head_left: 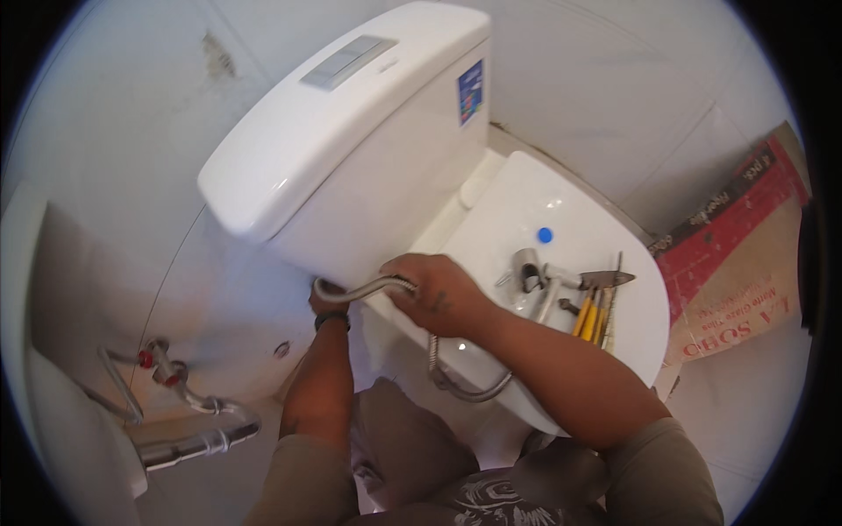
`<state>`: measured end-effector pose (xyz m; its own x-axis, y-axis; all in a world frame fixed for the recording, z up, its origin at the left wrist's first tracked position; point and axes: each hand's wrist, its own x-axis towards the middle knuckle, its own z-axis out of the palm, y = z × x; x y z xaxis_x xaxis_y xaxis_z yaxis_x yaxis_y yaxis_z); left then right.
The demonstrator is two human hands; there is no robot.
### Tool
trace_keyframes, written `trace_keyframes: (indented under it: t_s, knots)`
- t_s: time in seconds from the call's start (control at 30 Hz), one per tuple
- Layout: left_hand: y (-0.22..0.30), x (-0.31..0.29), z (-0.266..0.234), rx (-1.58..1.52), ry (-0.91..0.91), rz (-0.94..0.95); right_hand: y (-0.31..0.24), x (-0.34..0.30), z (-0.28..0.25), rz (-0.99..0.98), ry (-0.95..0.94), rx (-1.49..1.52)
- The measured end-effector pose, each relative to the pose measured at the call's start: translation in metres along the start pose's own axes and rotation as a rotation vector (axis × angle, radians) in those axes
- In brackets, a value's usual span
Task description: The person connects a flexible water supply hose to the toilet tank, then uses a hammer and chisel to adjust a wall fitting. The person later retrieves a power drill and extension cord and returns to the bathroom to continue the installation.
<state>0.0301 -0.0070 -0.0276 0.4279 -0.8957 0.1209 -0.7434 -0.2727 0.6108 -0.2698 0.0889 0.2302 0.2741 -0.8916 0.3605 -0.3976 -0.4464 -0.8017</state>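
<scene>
A flexible braided metal hose (377, 286) runs through my right hand (438, 296), whose fingers are closed round it in front of the toilet tank (377, 167). One stretch of the hose curls left toward the tank's lower edge; the other hangs below my right wrist and loops beside the bowl. My left hand (328, 300) reaches up under the tank's near lower corner, close to the hose's curled stretch. That stretch and the tank hide its fingers, so I cannot make out what they hold.
On the closed toilet lid (605, 210) lie a hammer (583, 279), yellow-handled tools (589, 317), a silver cylindrical fitting (527, 270) and a blue cap (545, 235). A red-and-brown cardboard box (737, 254) stands right. Left are a wall valve (162, 364), chrome drainpipe (189, 449) and white basin (61, 438).
</scene>
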Motion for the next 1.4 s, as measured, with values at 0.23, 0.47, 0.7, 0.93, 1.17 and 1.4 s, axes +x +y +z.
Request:
trace_keyframes:
  t_s: [0.23,0.47,0.7,0.93,1.17,1.4]
  knots:
    - [-0.001,0.001,-0.008,0.105,-0.085,0.073,-0.009,0.003,-0.004,0.049,-0.015,-0.006]
    - [0.033,-0.038,-0.075,-0.387,-0.524,-0.39,-0.009,0.004,-0.005,0.088,-0.046,-0.014]
    - [0.153,-0.169,-0.195,-0.819,-0.754,-0.219,-0.01,0.008,-0.004,0.066,-0.087,-0.073]
    - [0.197,-0.219,-0.208,-0.669,-0.896,-0.008,-0.032,0.012,-0.001,0.247,-0.193,-0.232]
    - [0.209,-0.258,-0.227,-0.78,-0.837,-0.359,-0.082,0.015,0.0,0.53,-0.297,-0.108]
    - [0.234,-0.273,-0.288,-0.919,-0.473,-0.825,-0.134,-0.086,-0.048,0.397,-0.242,-0.059]
